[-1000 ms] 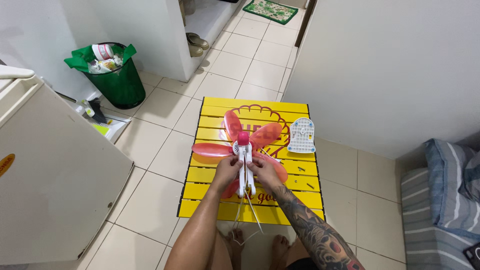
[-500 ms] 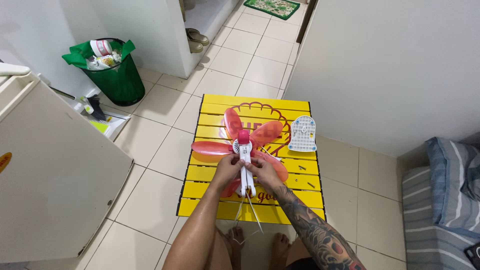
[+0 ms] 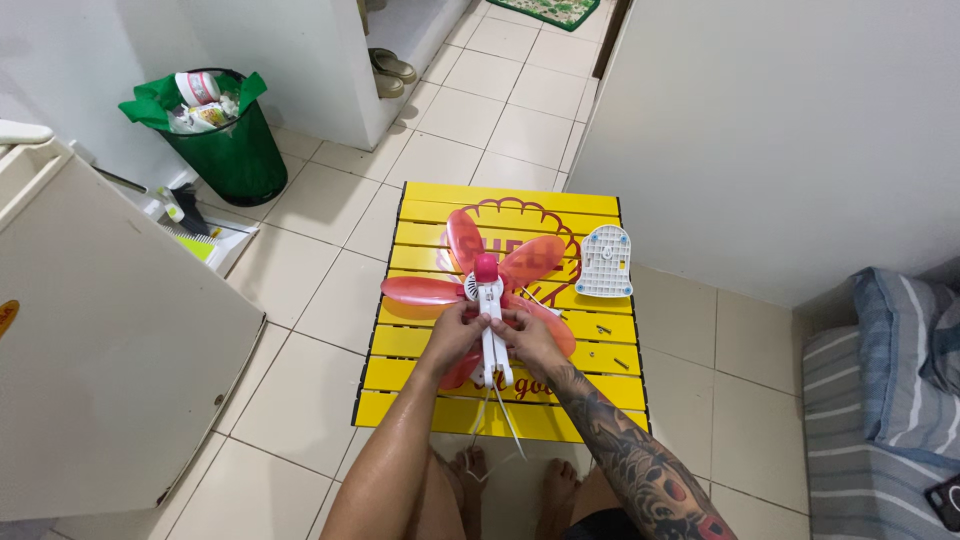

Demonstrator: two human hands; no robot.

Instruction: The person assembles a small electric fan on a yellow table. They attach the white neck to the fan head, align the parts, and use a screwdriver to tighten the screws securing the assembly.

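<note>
2 hands are closed on 1 small fan, which is positioned over the middle of a yellow slatted table. The fan consists of a white body with a pink hub cap and several translucent pink blades spread around it. The left hand is wrapped against the left side of the white body, fingers curled inward and thumb near the centre. The right hand is pressed against the right side in the same manner, fingers bent around the body; neither hand is seen spread open. Whether the fan rests on the table or is lifted slightly above it cannot be told. Thin white wires hang from the lower end of the body past the near edge of the table, toward the bare feet on the tiled floor.

1 white perforated cover plate is laid flat on the table to the right of the fan, apart from the blades. A few small dark screws are scattered on the slats below that plate, near the right hand.

1 green waste bin, filled with rubbish, stands on the floor at the upper left, well apart from the table. 1 white cabinet occupies the left side.
</note>
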